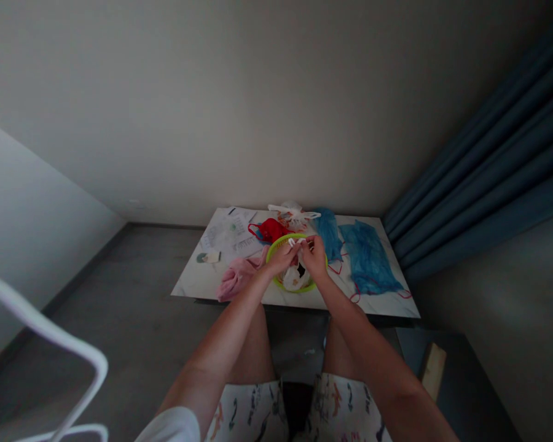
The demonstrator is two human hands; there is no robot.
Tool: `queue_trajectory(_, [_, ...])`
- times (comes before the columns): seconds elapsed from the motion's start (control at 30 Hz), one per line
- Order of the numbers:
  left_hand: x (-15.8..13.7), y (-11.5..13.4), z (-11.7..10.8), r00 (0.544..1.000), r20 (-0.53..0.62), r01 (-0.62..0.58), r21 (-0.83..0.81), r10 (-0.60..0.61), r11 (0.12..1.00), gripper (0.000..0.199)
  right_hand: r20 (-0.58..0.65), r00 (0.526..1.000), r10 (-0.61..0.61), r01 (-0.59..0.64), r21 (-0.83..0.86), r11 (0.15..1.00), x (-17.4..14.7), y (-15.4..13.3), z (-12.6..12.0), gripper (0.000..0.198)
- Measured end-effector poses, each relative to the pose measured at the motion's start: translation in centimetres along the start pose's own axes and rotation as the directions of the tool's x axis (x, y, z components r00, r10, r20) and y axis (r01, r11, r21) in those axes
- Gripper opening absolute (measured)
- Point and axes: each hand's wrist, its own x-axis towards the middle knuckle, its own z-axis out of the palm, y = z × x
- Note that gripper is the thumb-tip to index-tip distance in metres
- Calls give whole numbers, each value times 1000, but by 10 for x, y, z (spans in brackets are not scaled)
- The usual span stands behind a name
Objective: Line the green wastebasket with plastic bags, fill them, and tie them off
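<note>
At frame centre, the left grip [283,257] and right grip [314,253] pinch a white item [292,242] above the green basket [298,290].

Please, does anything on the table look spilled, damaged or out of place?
No spill or damage shows. A little untidy: the pink cloth lies crumpled at the near edge of the table, left of the green basket.

L hand [283,258], fingers curled, pts 1 o'clk | R hand [314,253], fingers bent, 11 o'clk | 2 arms [234,325] extd fwd
</note>
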Motion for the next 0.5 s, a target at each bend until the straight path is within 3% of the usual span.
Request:
queue_trajectory(0.1, [1, -9, -1, 995, 84, 43, 56, -48, 998, 70, -97, 989, 107, -103, 45, 994, -7, 5, 3, 29])
queue_trajectory(0.23, [2, -18, 1, 993, 85, 88, -67, -83, 994, 69, -133, 981, 144, -129, 114, 985, -18, 1, 3, 32])
queue_trajectory(0.4, [1, -13, -1, 997, -18, 66, -235, -73, 970, 69, -124, 989, -82, 68, -108, 992, -38, -11, -13, 25])
queue_trajectory(0.5, [-4, -7, -5, 998, -43, 23, -250, -35, 968, 64, -12, 972, -235, 223, -273, 936, -51, -11, -25, 15])
